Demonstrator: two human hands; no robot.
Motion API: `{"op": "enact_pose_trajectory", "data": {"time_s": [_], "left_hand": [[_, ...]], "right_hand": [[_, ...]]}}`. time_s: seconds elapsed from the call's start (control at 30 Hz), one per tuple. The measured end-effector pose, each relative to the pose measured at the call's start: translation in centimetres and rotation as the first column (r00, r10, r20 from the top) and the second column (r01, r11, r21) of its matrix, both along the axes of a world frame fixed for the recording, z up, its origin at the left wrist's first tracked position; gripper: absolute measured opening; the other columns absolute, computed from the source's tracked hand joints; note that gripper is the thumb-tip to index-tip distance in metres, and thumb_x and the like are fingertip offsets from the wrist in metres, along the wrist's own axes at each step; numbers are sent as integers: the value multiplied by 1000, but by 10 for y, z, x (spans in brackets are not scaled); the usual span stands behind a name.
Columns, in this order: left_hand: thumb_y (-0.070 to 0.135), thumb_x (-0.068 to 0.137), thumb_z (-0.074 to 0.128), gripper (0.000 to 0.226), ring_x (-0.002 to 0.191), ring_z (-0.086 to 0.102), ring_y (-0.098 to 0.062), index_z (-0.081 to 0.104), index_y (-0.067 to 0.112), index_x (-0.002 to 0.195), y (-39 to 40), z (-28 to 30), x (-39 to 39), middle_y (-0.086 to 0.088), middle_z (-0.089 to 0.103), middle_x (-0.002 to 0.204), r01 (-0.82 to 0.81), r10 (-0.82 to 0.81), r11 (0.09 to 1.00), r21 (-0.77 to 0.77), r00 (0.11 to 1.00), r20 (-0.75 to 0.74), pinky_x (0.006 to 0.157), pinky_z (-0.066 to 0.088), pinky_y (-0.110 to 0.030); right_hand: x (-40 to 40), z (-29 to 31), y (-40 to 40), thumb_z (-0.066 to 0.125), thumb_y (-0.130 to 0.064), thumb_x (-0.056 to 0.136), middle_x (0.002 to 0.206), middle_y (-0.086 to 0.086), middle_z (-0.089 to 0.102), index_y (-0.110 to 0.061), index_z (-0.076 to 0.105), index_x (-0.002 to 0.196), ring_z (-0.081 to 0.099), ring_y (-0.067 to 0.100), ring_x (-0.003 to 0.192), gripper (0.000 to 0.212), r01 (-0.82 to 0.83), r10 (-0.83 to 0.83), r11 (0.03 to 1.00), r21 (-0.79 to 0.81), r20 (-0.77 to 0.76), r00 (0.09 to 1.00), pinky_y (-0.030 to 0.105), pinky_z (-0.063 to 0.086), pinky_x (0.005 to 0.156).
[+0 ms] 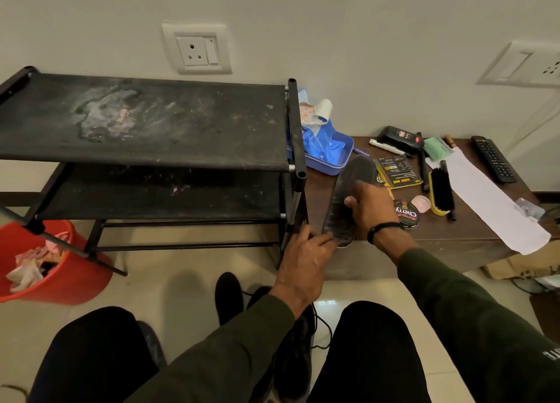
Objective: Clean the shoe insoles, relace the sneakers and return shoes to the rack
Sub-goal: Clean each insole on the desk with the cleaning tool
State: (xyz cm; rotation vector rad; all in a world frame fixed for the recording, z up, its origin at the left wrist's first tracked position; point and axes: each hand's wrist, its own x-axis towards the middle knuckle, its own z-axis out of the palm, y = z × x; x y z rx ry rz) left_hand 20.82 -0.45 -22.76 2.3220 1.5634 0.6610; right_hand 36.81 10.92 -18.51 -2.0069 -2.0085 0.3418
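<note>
From the head camera I see my left hand [306, 260] pinching the heel end of a dark insole [348, 199], fingers curled around it. My right hand [368, 207] presses on its middle, fingers bent; whether it grips anything I cannot tell. The insole lies on the brown table [448, 236], toe toward 12 o'clock. At 3 o'clock of it sits a polish tin [407, 214] reading "Cherry". The black rack [145, 121] stands at 9 o'clock, black sneakers [228, 296] at 6.
</note>
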Motion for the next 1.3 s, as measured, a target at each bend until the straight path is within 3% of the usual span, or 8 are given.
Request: {"op": "enact_pose_trajectory", "data": {"time_s": [0.23, 0.4, 0.57, 0.63, 0.77, 1.07, 1.13, 1.3], "left_hand": [[6, 72, 70, 49, 125, 41, -31, 70, 26, 116, -7, 23, 1, 5, 61, 128, -45, 48, 999, 22, 982, -182, 93, 47, -41], [2, 74, 72, 36, 106, 50, -22, 72, 23, 103, 2, 21, 7, 3, 64, 105, -24, 16, 998, -53, 990, -142, 81, 55, -36], [7, 78, 70, 35, 85, 62, -21, 72, 28, 106, 10, 27, 0, 6, 66, 94, -13, -9, 990, -140, 988, -156, 64, 58, -33], [5, 81, 70, 40, 89, 64, -25, 69, 28, 115, 3, 41, -2, 3, 64, 106, -12, -21, 988, -155, 978, -210, 67, 56, -36], [1, 84, 65, 47, 97, 64, -30, 63, 21, 126, -10, 61, -1, -5, 55, 122, -23, -30, 984, -176, 955, -295, 73, 50, -38], [1, 87, 63, 31, 94, 67, -29, 65, 18, 112, -2, 63, -11, -8, 66, 104, -4, -55, 974, -226, 966, -253, 78, 54, -40], [4, 88, 65, 24, 90, 69, -28, 67, 17, 107, 0, 63, -10, -8, 67, 97, -1, -60, 975, -222, 962, -266, 76, 56, -38], [17, 87, 74, 26, 94, 67, -25, 69, 19, 113, 3, 59, -6, -5, 66, 105, -5, -54, 977, -214, 962, -266, 79, 56, -37]], "right_hand": [[-12, 1, -5, 68, -7, 88, 93, 17, 67, -2, 74, 94, 65, 37, 85, 10, -110, 117, 992, -58, 140, 983, 30, 43, 66], [-16, 4, -43, 78, -9, 78, 86, 8, 64, -11, 75, 81, 64, 30, 74, 5, -406, 412, 911, -71, 174, 894, 23, 36, 63], [-27, -2, 12, 66, -4, 89, 95, 10, 61, -1, 69, 96, 62, 32, 89, 9, -222, 218, 975, 9, 152, 964, 29, 45, 69], [-36, 3, 29, 63, -3, 90, 103, 18, 65, 3, 69, 101, 63, 37, 93, 14, -189, 182, 982, 29, 167, 969, 39, 51, 76], [-38, 4, 19, 64, -4, 89, 99, 19, 66, 2, 70, 96, 64, 37, 90, 11, -110, 105, 993, 41, 123, 987, 38, 50, 75], [-23, 1, -35, 67, -6, 88, 86, 6, 64, -8, 74, 84, 62, 23, 77, 9, -323, 327, 945, -55, 123, 937, 27, 46, 66], [-21, 0, -24, 68, -8, 89, 88, 6, 65, -8, 73, 88, 62, 22, 78, 6, -292, 295, 956, -36, 104, 950, 22, 43, 66], [-16, 0, 36, 70, -11, 88, 94, 10, 70, -10, 74, 88, 65, 28, 84, 4, -102, 104, 994, -27, 116, 988, 39, 56, 78]]}}
